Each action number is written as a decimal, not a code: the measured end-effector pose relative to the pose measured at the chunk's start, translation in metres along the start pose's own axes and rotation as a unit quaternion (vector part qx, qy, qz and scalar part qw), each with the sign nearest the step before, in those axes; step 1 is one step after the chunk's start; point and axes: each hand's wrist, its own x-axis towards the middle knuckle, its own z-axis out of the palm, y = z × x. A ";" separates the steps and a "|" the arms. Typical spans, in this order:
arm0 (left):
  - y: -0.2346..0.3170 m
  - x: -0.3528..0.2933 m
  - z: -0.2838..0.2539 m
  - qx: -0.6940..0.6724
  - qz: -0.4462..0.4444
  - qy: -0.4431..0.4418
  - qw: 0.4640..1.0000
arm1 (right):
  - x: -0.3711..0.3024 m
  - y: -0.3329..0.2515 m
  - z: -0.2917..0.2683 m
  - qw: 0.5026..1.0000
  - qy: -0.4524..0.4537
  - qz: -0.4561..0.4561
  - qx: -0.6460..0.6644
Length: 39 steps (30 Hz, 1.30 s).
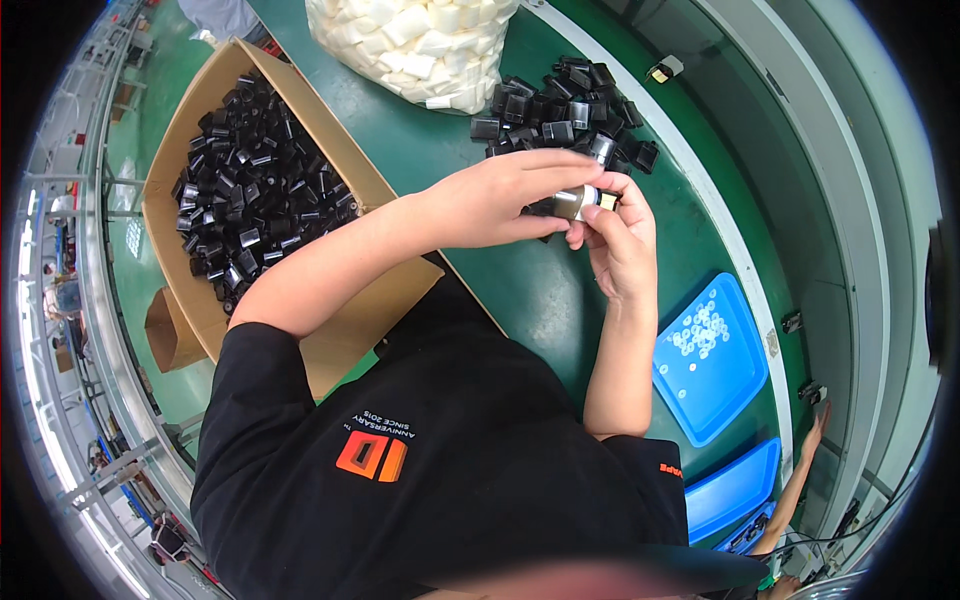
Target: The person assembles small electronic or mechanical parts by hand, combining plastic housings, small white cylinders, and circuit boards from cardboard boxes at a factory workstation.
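Both my hands meet over the far side of the green table around a small cylindrical part (pixel 575 203) with a shiny metallic body and a pale end. My right hand (pixel 625 245) pinches it between thumb and fingers. My left hand (pixel 515 195) reaches across from the left, its thumb below the part and its long fingers above, closed around the other end. Those fingers hide some of the part, and their tips are slightly blurred. Just beyond the hands lies a loose pile of black plastic housings (pixel 560 115).
A cardboard box (pixel 160 190) full of black housings stands at the left. A clear bag of cream-coloured pieces (pixel 415 45) sits at the far edge. To the right are a blue tray (pixel 710 400) with small white rings and another blue tray (pixel 735 490). Another person's arm (pixel 795 480) shows lower right.
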 end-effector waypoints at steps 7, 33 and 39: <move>0.012 -0.004 0.000 -0.122 -0.005 0.065 0.990 | 0.004 0.027 0.001 0.964 -0.086 0.016 0.250; 0.036 -0.005 0.009 0.006 0.039 0.070 0.997 | -0.004 0.072 -0.003 0.890 -0.080 0.057 0.445; 0.027 -0.005 0.010 -0.019 0.022 0.066 0.997 | 0.002 0.050 -0.004 0.944 -0.173 -0.007 0.282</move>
